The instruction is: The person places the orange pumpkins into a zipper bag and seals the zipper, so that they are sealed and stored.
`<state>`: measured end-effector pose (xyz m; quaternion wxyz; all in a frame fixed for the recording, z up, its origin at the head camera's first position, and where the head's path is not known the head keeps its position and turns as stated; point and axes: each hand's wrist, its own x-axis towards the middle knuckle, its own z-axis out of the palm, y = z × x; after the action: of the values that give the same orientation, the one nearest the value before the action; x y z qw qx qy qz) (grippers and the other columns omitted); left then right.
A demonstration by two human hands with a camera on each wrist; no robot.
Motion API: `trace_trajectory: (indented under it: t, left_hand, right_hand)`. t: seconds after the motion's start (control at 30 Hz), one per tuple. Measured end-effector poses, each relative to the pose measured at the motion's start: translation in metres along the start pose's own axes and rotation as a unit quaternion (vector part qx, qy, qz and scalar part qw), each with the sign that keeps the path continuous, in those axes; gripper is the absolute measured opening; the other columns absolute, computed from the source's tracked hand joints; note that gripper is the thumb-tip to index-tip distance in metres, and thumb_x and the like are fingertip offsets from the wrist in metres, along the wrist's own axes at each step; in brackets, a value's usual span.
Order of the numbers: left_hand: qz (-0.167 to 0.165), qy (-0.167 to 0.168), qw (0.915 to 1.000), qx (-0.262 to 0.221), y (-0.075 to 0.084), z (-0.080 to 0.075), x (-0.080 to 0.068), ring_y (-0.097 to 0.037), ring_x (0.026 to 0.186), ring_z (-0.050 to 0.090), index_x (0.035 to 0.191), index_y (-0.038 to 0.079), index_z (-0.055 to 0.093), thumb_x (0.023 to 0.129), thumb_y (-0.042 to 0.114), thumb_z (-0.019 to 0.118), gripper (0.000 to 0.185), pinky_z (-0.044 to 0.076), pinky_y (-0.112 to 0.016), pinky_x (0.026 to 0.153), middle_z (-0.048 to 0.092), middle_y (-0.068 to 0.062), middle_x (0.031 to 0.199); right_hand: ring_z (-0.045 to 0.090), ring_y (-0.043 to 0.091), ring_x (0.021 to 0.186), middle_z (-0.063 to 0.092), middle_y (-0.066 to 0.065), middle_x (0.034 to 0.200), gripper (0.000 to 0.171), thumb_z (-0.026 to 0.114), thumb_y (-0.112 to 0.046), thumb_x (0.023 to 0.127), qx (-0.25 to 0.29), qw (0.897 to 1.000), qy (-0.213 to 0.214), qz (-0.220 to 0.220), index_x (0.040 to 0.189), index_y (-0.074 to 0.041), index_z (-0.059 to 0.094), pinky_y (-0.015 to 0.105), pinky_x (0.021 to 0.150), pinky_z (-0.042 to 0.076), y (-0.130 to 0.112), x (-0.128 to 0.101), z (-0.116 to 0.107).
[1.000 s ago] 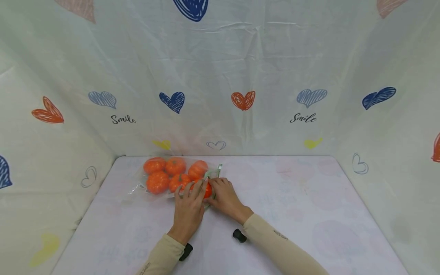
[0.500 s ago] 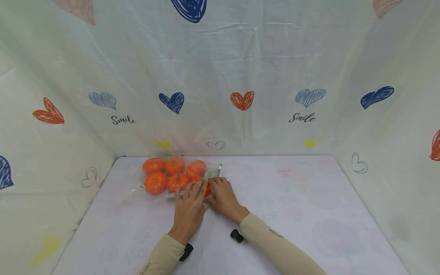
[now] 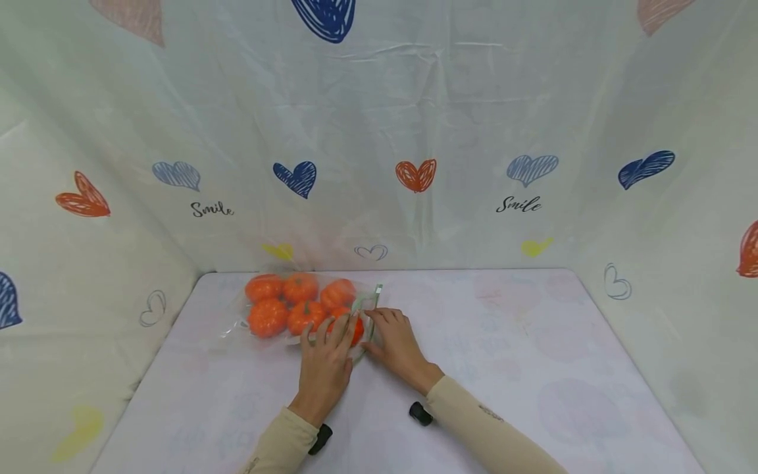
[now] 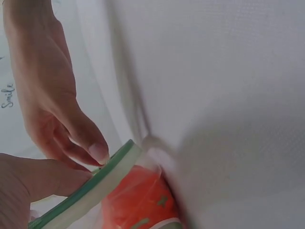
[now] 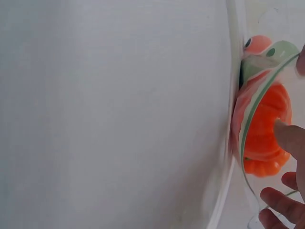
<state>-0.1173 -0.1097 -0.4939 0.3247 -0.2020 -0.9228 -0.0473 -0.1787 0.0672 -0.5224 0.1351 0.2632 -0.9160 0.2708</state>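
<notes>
A clear zip bag (image 3: 237, 324) lies at the back left of the table, with several orange pumpkins (image 3: 269, 317) inside it. My left hand (image 3: 322, 375) grips the bag around its front right pumpkin, fingers over the top. In the left wrist view, its thumb (image 4: 55, 179) lies against the bag's green zip strip (image 4: 90, 188). My right hand (image 3: 403, 345) pinches the bag's mouth at the right end; in the left wrist view its thumb tip meets the strip. The right wrist view shows the mouth bowed apart, with a pumpkin (image 5: 267, 126) behind the green-edged lip.
Both hands work above a white table (image 3: 509, 382). Pale curtains (image 3: 379, 118) printed with hearts and "Smile" stand close at the back and both sides. Dark cylindrical pieces (image 3: 420, 413) sit beside both wrists.
My right hand has drawn back slightly to the right, its thumb and index now further apart at the bag's mouth. The left hand stays on the bag.
</notes>
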Motion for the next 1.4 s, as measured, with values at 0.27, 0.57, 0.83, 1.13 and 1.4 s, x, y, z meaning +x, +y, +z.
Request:
trace_trajectory:
  t: [0.27,0.57,0.83,1.13,1.4]
  left_hand:
    - [0.005,0.012,0.9999,0.007,0.004,0.001,-0.004,-0.036,0.119,0.059,0.141,0.008,0.066,0.062,0.003,0.096,0.085,0.045,-0.065,0.097,0.065,-0.009,0.134]
    - [0.019,-0.019,0.9992,0.031,0.007,-0.004,-0.009,-0.036,0.117,0.060,0.136,0.014,0.071,0.064,0.014,0.096,0.077,0.044,-0.063,0.100,0.068,-0.010,0.130]
    - [0.033,-0.093,0.9951,-0.011,0.005,-0.024,0.005,-0.035,0.118,0.059,0.133,0.016,0.074,0.074,0.032,0.096,0.065,0.047,-0.058,0.097,0.063,-0.009,0.134]
    - [0.007,-0.213,0.9709,-0.109,-0.026,-0.039,0.066,-0.038,0.128,0.055,0.133,0.010,0.073,0.092,0.029,0.081,0.046,0.042,-0.065,0.104,0.064,-0.011,0.135]
    - [-0.010,-0.298,0.9466,-0.122,-0.063,-0.012,0.108,-0.036,0.127,0.054,0.143,0.010,0.067,0.101,0.030,0.071,0.046,0.040,-0.062,0.108,0.063,-0.010,0.135]
  right_hand:
    - [0.056,0.035,0.124,0.065,0.013,0.133,0.061,0.089,-0.026,0.087,0.002,1.000,0.004,0.025,0.138,-0.004,0.064,0.052,0.104,0.047,0.018,-0.008,-0.008]
    - [0.056,0.039,0.124,0.064,0.016,0.134,0.058,0.085,-0.023,0.090,0.019,0.998,0.008,0.061,0.139,-0.002,0.062,0.055,0.106,0.045,0.031,-0.007,-0.018]
    - [0.058,0.042,0.123,0.065,0.019,0.135,0.051,0.078,-0.021,0.097,0.043,0.995,0.005,0.091,0.139,0.001,0.061,0.058,0.103,0.047,0.038,0.001,-0.023]
    - [0.060,0.044,0.124,0.065,0.024,0.135,0.048,0.071,-0.020,0.102,0.075,0.990,-0.007,0.116,0.140,0.006,0.059,0.060,0.106,0.047,0.041,0.015,-0.026]
    - [0.059,0.045,0.128,0.063,0.027,0.134,0.045,0.065,-0.017,0.105,0.122,0.982,-0.031,0.143,0.141,0.008,0.056,0.057,0.109,0.047,0.042,0.028,-0.025]
